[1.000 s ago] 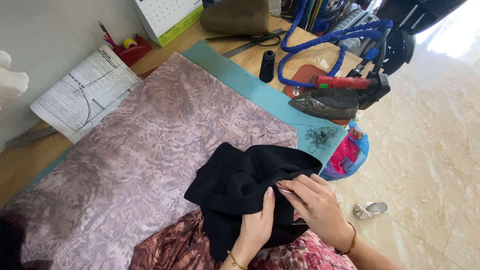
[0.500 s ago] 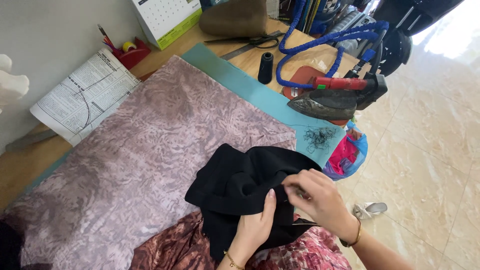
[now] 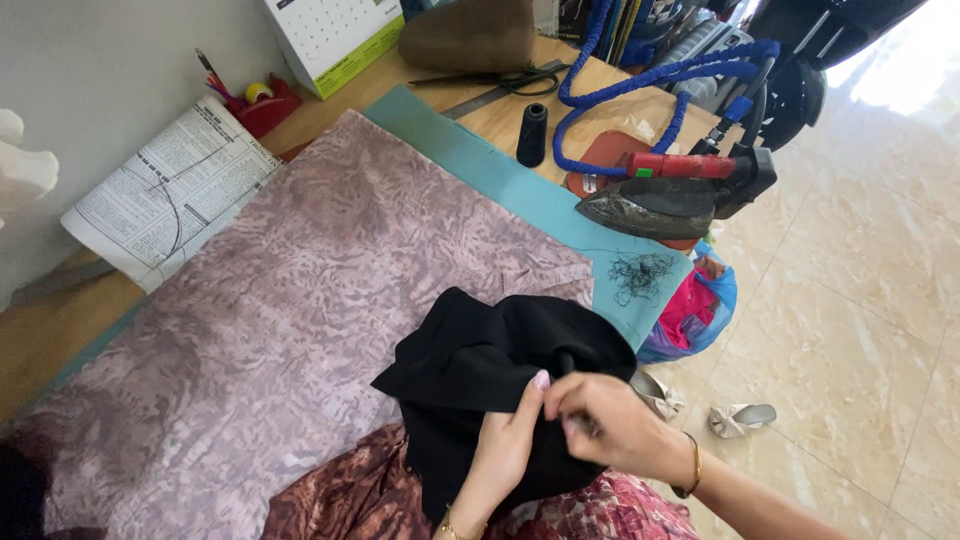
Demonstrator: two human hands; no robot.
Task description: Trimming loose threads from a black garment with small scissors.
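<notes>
Both hands are on the black fabric (image 3: 480,370) at the worktop's near edge: left hand (image 3: 505,450) pinching a fold with its thumb on top, right hand (image 3: 605,425) closed tight on the cloth just beside it, over the mauve patterned cloth (image 3: 280,300).

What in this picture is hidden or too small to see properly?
Head view:
- Right hand: its curled fingers hide whatever small thing they pinch at the black cloth.
- Left hand: wrist cut by the bottom edge.
- Calendar: top cut off.
- Thread tangle: too fine to resolve.
</notes>
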